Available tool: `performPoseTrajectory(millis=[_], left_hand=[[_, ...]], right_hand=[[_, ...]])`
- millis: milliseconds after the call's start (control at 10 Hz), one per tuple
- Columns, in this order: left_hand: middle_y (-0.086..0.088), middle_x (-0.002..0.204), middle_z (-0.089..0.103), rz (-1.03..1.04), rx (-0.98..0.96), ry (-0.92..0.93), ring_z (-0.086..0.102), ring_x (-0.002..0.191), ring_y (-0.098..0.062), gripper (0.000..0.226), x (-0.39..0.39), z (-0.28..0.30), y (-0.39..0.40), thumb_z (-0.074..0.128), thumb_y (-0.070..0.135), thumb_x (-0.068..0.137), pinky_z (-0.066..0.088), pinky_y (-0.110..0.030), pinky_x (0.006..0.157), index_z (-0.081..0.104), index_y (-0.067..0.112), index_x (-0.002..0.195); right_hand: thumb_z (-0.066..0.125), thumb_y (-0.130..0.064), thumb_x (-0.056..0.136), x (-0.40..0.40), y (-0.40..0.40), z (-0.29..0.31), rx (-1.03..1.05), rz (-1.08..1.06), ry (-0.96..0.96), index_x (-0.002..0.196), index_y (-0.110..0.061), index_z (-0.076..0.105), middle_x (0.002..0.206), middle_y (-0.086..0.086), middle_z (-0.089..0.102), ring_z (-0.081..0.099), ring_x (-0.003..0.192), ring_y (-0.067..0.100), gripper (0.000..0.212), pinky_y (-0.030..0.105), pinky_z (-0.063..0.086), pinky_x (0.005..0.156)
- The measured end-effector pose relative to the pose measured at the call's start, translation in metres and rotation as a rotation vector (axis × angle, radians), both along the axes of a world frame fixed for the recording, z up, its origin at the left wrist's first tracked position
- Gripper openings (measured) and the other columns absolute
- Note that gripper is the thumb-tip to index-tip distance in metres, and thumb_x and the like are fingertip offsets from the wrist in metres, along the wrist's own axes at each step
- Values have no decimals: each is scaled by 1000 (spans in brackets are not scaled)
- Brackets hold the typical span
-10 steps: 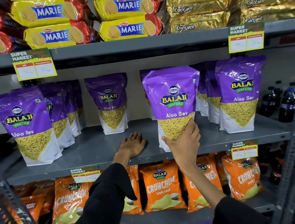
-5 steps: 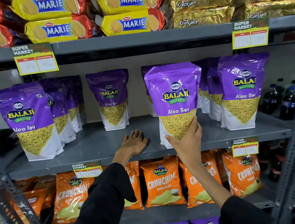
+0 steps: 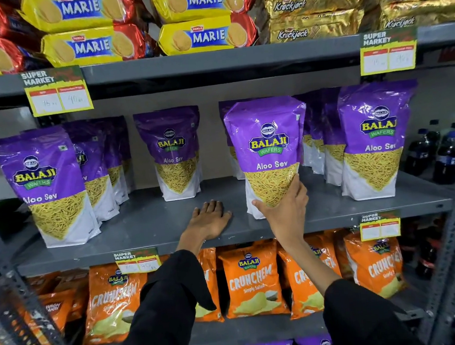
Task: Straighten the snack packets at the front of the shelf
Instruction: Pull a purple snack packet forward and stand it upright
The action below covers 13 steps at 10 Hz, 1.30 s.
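Indoors, right hand (image 3: 286, 211) fingers grasp an Aloo Sev packet (image 3: 268, 152) — left hand (image 3: 208, 220) flat, released, on grey shelf (image 3: 143, 223).

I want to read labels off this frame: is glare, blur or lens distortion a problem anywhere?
Head view: glare streaks the glossy purple Aloo Sev pouch under the right hand, yet its print reads clearly; the handwritten yellow price tag is too faint; wide-angle bending curves the grey metal shelf edges and softens corners.

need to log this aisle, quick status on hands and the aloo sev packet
Right hand gripping the front Aloo Sev packet at its base, packet upright. Left hand flat on the shelf, empty. Nothing in the way.
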<state>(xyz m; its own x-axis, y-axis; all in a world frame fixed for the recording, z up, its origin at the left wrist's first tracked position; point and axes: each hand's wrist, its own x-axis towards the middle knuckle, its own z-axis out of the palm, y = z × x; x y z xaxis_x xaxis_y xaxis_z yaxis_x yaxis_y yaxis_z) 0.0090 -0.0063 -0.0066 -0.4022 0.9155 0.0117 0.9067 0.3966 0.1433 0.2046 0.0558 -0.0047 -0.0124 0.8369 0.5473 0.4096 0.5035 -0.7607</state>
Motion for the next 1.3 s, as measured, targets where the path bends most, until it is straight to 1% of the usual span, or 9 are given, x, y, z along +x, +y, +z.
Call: performPoseTrajectory(millis=[200,500,800,1000,1300], left_hand=[[-8,169,4,2,4,14,2,156,-24,70,1,0,-1,15,53,103,4,-48,126,8,13,160],[-8,169,8,-1,15,18,5,156,-25,68,4,3,-4,17,51,103,6,-48,126,12,14,159],[-9,169,9,-8,19,34,7,156,-26,67,8,5,-8,17,51,104,7,-48,125,14,13,159],[-8,169,8,-5,14,30,6,156,-25,68,9,6,-8,18,51,104,6,-48,126,12,13,160],[-8,169,8,1,14,22,5,156,-24,67,8,4,-6,18,51,104,6,-48,126,12,14,159]], right_hand=[[87,-56,61,-8,13,0,1,3,-20,153,-12,18,147,16,37,38,134,34,123,49,44,103],[87,-58,60,-11,18,-4,23,-25,6,151,-13,22,140,13,40,41,130,31,120,47,46,102],[88,-56,60,-14,15,-2,20,-30,-21,151,-12,22,140,15,40,42,129,32,121,47,46,102],[87,-59,59,-17,13,-2,28,-41,-48,151,-12,20,141,15,40,43,129,32,123,48,48,101],[80,-71,58,-17,12,-5,40,-42,-56,151,-13,21,141,15,41,44,128,32,125,48,49,100]])
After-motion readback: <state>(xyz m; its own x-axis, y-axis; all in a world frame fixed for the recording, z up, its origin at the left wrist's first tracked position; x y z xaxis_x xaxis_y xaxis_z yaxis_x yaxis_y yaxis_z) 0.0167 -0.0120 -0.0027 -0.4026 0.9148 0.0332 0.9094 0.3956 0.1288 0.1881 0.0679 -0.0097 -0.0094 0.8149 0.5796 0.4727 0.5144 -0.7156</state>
